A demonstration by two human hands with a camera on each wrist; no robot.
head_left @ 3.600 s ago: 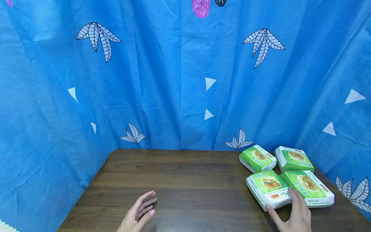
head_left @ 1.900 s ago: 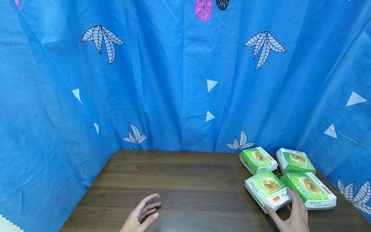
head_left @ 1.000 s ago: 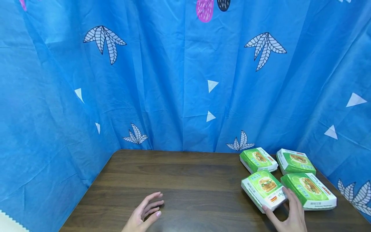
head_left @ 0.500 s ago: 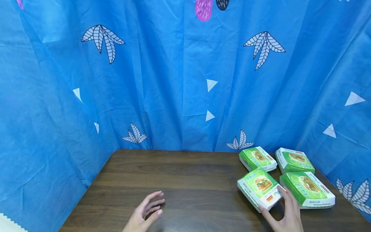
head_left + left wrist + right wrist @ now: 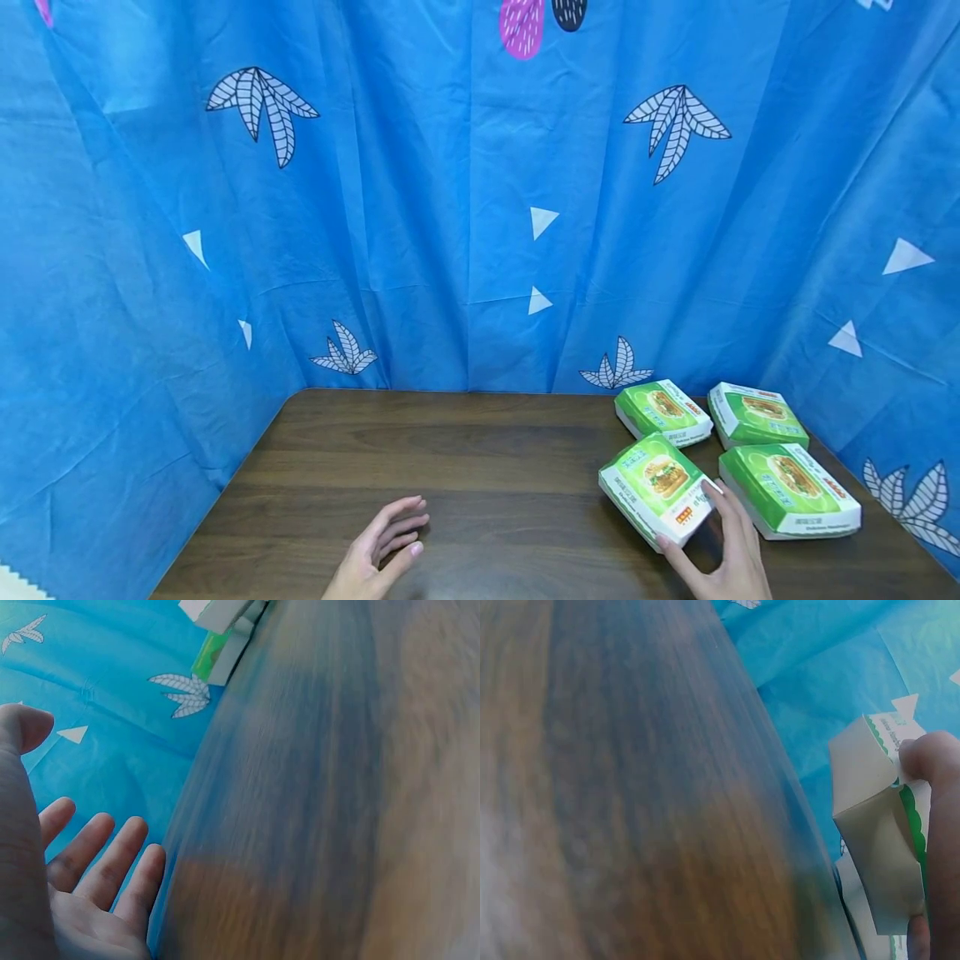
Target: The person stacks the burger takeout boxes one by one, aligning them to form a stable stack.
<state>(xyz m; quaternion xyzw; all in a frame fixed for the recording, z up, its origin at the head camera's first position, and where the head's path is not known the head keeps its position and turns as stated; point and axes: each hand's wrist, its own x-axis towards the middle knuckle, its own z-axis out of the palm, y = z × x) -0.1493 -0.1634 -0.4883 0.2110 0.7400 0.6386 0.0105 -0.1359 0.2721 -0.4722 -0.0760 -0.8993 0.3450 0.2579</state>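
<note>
In the head view my right hand (image 5: 723, 558) holds a green and white burger box (image 5: 651, 487) by its near corner, thumb on the left side and fingers on the right. The right wrist view shows this box (image 5: 877, 847) with its pale underside exposed above the table, thumb (image 5: 922, 757) against one side. Its far corner overlaps the back-left burger box (image 5: 663, 408) in the head view. My left hand (image 5: 378, 550) hovers over the front of the table, fingers spread and slightly bent, holding nothing; the left wrist view shows its bare palm (image 5: 97, 922).
Two more burger boxes lie at the right of the dark wooden table (image 5: 450, 458): one at the back right (image 5: 761, 414), one nearer the front (image 5: 791, 490). A blue patterned curtain (image 5: 420, 250) encloses the table's back and sides.
My right hand has grasped the near-left burger box, raised it slightly and carried it left, widening the gap to the front-right box. The left hand has shifted slightly right, still empty.
</note>
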